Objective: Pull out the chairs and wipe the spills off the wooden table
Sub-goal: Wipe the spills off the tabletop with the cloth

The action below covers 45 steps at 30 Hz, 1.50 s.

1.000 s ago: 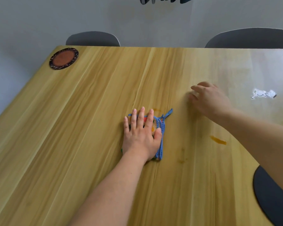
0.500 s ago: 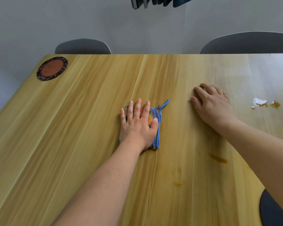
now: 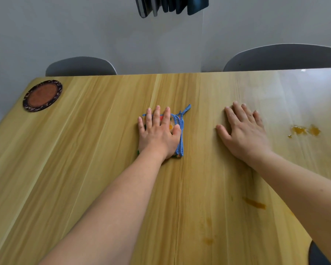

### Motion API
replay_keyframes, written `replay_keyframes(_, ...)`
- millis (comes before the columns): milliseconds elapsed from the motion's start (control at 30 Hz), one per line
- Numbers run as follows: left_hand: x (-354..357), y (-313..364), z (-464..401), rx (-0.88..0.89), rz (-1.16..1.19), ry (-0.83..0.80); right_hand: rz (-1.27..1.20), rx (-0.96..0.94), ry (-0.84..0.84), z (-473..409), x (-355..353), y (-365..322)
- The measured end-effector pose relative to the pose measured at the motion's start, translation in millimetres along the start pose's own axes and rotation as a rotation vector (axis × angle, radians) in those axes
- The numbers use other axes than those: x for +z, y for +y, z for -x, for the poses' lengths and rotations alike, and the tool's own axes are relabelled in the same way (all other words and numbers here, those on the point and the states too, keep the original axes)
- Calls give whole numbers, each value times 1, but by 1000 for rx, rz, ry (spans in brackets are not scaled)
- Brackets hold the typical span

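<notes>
Wiping under way, spills left on the bench

The left hand [image 3: 159,133] presses flat, fingers spread, on a folded blue-edged cloth [image 3: 178,134] mid-bench; the right hand [image 3: 244,132] rests open and empty just beside it. Orange spills [image 3: 304,130] lie to the right, a streak [image 3: 254,203] and drops [image 3: 208,240] nearer, so much seems unwiped. The pale wooden bench [image 3: 84,169] also carries a round coaster [image 3: 42,95]; two grey chairs [image 3: 80,66] stand behind it, against a plain grey wall.
</notes>
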<state>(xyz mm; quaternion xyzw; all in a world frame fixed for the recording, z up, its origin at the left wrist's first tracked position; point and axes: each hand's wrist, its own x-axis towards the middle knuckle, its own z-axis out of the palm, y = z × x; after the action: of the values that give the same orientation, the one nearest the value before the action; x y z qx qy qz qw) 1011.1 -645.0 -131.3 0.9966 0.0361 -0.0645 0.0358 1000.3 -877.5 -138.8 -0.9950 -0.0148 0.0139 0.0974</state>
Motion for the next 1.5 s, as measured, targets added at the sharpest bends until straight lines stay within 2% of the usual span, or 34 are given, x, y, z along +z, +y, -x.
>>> replay_keyframes(467, -11, 23, -114, 29, 37, 28, 4, 34, -8, -3, -1, -3)
replay_keyframes(800, -20, 36, -164, 40, 40, 34, -9, 41, 5, -2, 0, -3)
replay_keyframes(1133, -19, 46, -171, 21, 16, 23, -27, 22, -9, -1, -2, -2)
replay_keyframes(1333, -15, 97, -162, 89, 31, 7, -83, 42, 26, -1, -3, -3)
replay_keyframes(1500, -13, 123, -157, 135, 48, 9, -156, 148, 103, 2, -5, -4)
